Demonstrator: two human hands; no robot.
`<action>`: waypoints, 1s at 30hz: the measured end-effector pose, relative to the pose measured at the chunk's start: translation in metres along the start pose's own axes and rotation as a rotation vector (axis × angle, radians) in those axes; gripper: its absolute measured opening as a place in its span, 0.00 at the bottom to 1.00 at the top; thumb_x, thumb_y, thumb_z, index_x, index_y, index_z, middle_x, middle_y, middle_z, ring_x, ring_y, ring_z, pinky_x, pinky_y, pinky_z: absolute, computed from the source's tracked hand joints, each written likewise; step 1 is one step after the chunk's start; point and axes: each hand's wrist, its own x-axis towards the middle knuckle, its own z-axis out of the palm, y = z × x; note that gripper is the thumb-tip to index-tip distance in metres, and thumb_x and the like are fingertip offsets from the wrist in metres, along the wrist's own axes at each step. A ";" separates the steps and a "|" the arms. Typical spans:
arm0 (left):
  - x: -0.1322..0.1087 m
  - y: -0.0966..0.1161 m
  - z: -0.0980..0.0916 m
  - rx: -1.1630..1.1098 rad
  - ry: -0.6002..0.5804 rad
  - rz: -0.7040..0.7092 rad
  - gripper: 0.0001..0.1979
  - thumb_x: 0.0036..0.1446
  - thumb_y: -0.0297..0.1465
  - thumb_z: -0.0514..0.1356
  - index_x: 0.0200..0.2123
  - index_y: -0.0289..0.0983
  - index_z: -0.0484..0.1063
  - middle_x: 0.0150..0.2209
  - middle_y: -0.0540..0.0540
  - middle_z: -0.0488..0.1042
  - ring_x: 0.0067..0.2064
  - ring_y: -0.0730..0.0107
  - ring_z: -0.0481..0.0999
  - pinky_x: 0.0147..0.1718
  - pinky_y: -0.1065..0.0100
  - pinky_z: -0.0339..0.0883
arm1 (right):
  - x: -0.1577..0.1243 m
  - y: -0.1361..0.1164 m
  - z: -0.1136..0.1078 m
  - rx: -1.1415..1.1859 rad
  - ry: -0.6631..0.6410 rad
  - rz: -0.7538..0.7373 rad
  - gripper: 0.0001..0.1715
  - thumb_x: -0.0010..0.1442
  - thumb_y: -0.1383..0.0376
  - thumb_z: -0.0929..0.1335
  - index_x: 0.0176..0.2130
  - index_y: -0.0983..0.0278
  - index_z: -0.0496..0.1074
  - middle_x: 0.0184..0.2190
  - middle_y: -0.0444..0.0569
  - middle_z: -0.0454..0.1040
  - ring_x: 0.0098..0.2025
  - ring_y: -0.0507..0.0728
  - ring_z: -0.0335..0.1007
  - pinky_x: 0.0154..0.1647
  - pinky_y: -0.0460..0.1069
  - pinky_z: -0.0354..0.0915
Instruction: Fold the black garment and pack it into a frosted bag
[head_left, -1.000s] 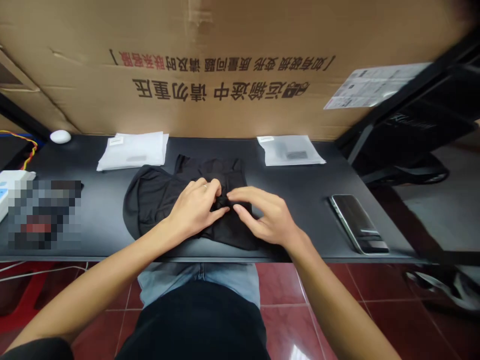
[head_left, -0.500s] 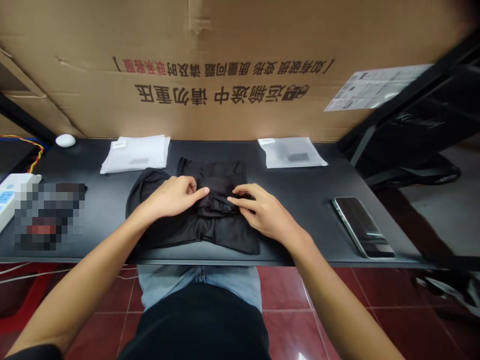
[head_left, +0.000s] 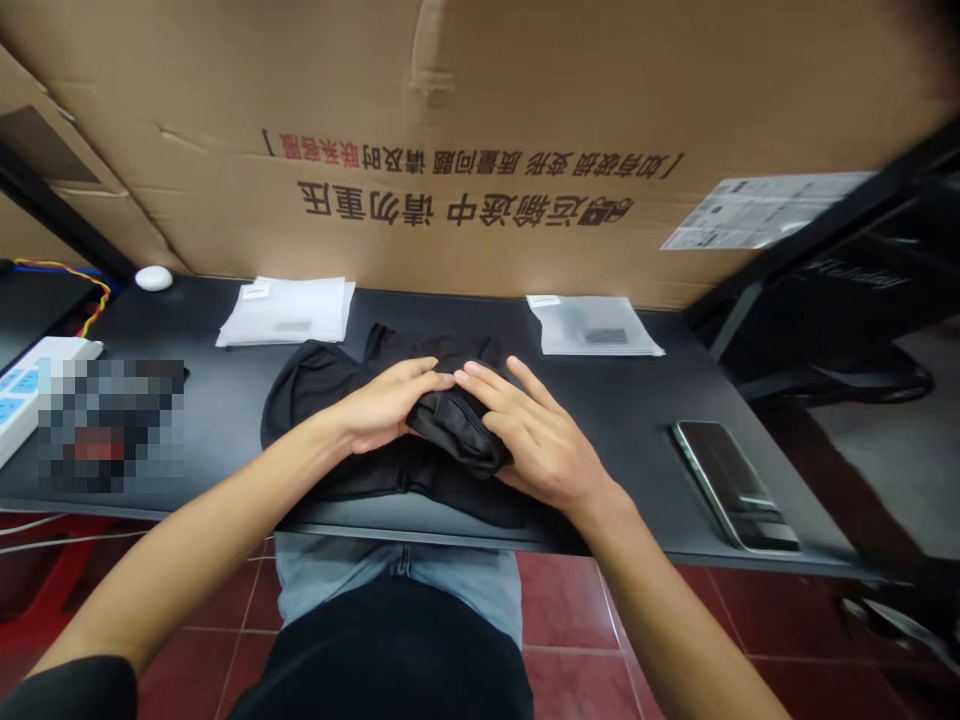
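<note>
Black stretchy cloth, which looks like a garment (head_left: 461,430), lies spread near the front edge of the table, its middle bunched into a raised roll. My left hand (head_left: 386,405) grips the roll from the left, its thumb and fingers at the top. From the right, my right hand (head_left: 536,430) clasps the same roll, with the fingers fairly straight across its upper side. The fingertips of both hands nearly meet above it. Parts of the cloth under my hands are hidden.
Frosted plastic bags (head_left: 289,312) lie at the back left, another frosted bag (head_left: 596,326) at the back right. A phone (head_left: 735,485) rests on the right. A power strip (head_left: 45,380) and a blurred-out item (head_left: 112,425) are on the left. Behind stands a cardboard sheet (head_left: 480,80).
The bunched middle of the cloth has been lifted and gathered into a thicker roll. Both hands have closed in around it, the right one moving inward over it. The view has shifted slightly.
</note>
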 end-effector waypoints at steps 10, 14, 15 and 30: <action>-0.011 0.027 -0.080 0.591 0.054 0.286 0.23 0.65 0.53 0.70 0.42 0.38 0.79 0.44 0.41 0.85 0.44 0.60 0.85 0.49 0.58 0.80 | 0.002 0.013 0.001 -0.109 -0.064 -0.013 0.25 0.77 0.71 0.63 0.68 0.70 0.73 0.69 0.65 0.78 0.73 0.65 0.75 0.76 0.65 0.72; -0.022 0.055 -0.166 1.270 0.469 0.520 0.18 0.64 0.49 0.67 0.42 0.40 0.80 0.45 0.43 0.86 0.49 0.53 0.85 0.57 0.55 0.76 | -0.005 0.017 0.003 -0.199 -0.195 0.076 0.41 0.71 0.77 0.65 0.79 0.69 0.61 0.70 0.61 0.77 0.73 0.64 0.75 0.79 0.63 0.69; -0.025 0.060 -0.186 1.399 0.498 0.502 0.18 0.62 0.49 0.67 0.44 0.41 0.81 0.47 0.42 0.86 0.52 0.50 0.84 0.58 0.54 0.74 | -0.005 0.017 0.005 -0.213 -0.254 0.088 0.45 0.68 0.79 0.66 0.79 0.68 0.61 0.70 0.60 0.77 0.73 0.64 0.75 0.79 0.63 0.69; -0.040 0.078 -0.212 1.845 0.509 0.187 0.22 0.78 0.46 0.53 0.51 0.38 0.81 0.47 0.40 0.84 0.48 0.54 0.79 0.53 0.58 0.70 | -0.012 0.025 0.021 -0.143 -0.490 0.134 0.47 0.62 0.83 0.70 0.75 0.64 0.70 0.74 0.59 0.72 0.77 0.67 0.69 0.76 0.67 0.71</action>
